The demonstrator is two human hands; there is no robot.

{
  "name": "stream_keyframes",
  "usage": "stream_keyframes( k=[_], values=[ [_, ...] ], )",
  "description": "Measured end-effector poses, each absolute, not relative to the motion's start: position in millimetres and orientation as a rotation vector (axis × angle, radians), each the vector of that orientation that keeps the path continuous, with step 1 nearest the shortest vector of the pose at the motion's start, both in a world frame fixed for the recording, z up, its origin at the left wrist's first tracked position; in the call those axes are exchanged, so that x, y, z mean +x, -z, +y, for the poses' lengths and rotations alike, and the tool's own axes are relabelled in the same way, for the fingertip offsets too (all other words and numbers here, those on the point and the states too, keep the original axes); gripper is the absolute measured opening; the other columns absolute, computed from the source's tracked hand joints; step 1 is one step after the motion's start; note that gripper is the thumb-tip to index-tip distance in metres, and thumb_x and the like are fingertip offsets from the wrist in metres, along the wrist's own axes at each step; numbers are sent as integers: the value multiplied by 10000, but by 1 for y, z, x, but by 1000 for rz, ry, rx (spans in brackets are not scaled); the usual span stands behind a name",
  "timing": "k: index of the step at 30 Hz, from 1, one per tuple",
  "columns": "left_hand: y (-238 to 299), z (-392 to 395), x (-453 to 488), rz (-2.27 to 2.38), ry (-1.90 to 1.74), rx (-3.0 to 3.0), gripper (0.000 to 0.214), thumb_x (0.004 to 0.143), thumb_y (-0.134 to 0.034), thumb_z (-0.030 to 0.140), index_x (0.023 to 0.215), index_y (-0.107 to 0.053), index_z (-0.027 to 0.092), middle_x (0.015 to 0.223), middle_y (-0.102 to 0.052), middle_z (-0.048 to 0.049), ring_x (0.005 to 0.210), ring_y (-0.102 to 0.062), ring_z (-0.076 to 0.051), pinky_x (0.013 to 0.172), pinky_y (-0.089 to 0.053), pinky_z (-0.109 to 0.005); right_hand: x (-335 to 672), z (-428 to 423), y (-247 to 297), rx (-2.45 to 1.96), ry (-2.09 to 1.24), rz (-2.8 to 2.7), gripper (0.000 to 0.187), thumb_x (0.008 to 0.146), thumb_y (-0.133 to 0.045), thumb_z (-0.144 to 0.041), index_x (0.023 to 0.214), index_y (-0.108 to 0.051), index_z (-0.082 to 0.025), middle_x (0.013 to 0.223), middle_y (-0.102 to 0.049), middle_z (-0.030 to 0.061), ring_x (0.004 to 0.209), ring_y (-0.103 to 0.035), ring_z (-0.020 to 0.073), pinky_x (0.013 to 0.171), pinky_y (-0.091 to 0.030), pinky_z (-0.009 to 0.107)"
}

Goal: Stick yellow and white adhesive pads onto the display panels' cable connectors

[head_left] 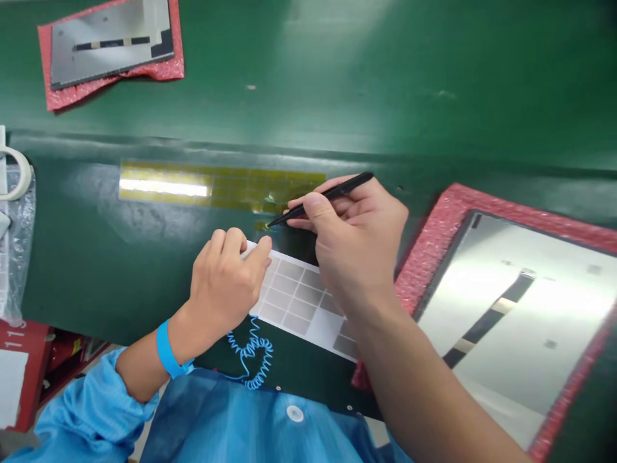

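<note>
My right hand (357, 244) grips black tweezers (332, 193) between thumb and fingers. Their tip meets a small amber tape piece (261, 226), which lies apart from the larger sheet. That sheet of clear amber tape pieces (226, 186) lies flat just beyond my hands, its right end partly behind my right fingers. My left hand (231, 273) is closed, fingers curled, at the upper left corner of a white sheet with grey rectangular stickers (292, 289). One sticker place on it is bare white. My right wrist covers part of this sheet's right side.
At right, a silver display panel (544, 308) with a dark strip rests on pink bubble wrap (434, 244). Another panel (110, 58) lies on pink wrap at upper left. A tape roll (22, 177) sits at the left edge. A coiled blue cord (260, 363) hangs near my blue wristband (168, 350).
</note>
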State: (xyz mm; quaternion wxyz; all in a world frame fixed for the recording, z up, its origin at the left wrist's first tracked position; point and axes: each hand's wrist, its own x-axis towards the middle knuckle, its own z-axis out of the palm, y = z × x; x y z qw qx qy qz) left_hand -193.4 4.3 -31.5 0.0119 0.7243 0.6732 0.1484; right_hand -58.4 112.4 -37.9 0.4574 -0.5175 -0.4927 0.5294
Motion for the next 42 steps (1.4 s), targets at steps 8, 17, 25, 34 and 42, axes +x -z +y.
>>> stream_keyframes(
  k=[8,17,25,34,42],
  values=[
    [32,4,-194,2097,-459,2275,280,1134,-493,295,1245,-734,207,915,-562,-61,835,-460,-231,689,-402,-355,-59,112,40,-1264,-1269,-1184,180,917,-804,-324,920,-640,-250,818,-741,-17,839,-793,185,658,-683,285],
    [32,4,-193,2100,-431,2264,283,1136,-483,292,1252,-727,209,919,-557,-62,841,-459,-229,688,-409,-355,-58,114,40,-1261,-1272,-1213,151,910,-799,-292,896,-655,-249,816,-738,-15,823,-792,181,650,-677,275],
    [32,4,-192,2097,-425,2246,297,1140,-466,294,1239,-736,219,919,-549,-63,849,-458,-233,695,-414,-361,-59,116,39,-1282,-1303,-1225,156,902,-814,-304,886,-668,-252,799,-742,-14,799,-788,182,640,-674,277],
    [35,3,-193,2088,-442,2259,307,1138,-465,293,1274,-728,213,923,-552,-63,848,-461,-234,694,-407,-362,-65,116,43,-1286,-1283,-1189,120,900,-776,-251,888,-657,-239,779,-756,-14,739,-777,171,604,-649,261],
    [34,3,-197,2109,-405,2278,313,1128,-483,294,1319,-718,219,945,-564,-66,864,-469,-231,727,-424,-354,-63,110,34,-1157,-1290,-1047,232,922,-803,-382,924,-616,-244,821,-752,-9,694,-752,162,617,-651,288]
  ],
)
